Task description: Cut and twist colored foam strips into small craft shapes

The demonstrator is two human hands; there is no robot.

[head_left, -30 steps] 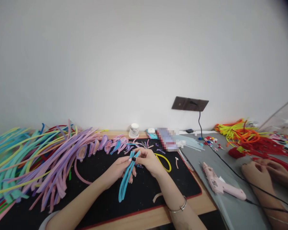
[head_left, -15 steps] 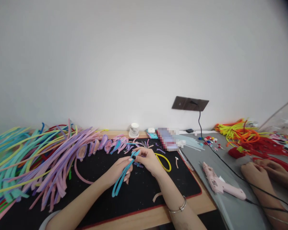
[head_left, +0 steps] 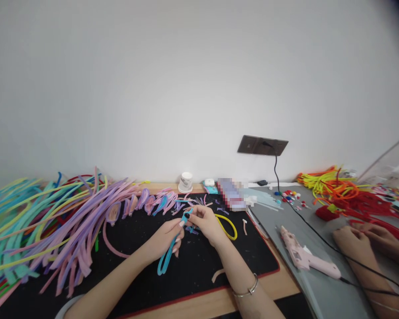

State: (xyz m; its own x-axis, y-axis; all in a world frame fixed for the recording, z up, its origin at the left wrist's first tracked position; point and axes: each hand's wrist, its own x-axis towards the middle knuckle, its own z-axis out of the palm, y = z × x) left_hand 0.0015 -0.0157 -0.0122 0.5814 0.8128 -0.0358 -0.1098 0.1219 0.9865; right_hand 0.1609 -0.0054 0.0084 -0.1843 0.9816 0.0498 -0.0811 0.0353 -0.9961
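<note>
A looped blue pipe cleaner (head_left: 163,265) hangs down from between my two hands over the black mat (head_left: 146,283). My left hand (head_left: 168,235) is closed around its middle, thumb on top. My right hand (head_left: 202,221), with a dark nail showing, pinches the upper end close against the left fingertips. Just right of that hand lies a curved yellow pipe cleaner (head_left: 233,231) on the mat. Behind the hands are short purple offcuts (head_left: 221,209) and a row of coiled pink and purple pipe cleaner bundles (head_left: 149,204). The pinched end is partly covered by fingers.
A big heap of pastel pipe cleaners (head_left: 69,221) fills the left. A paper cup (head_left: 185,180) stands by the wall. To the right are a pink glue gun (head_left: 306,257), its black cord (head_left: 314,223), pom-poms (head_left: 291,195) and another person's hands (head_left: 355,241) near red pipe cleaners (head_left: 365,206).
The hanging blue strands have drawn closer together into a narrower loop, its lower end slightly to the right. Both hands remain nearly in place, still gripping it.
</note>
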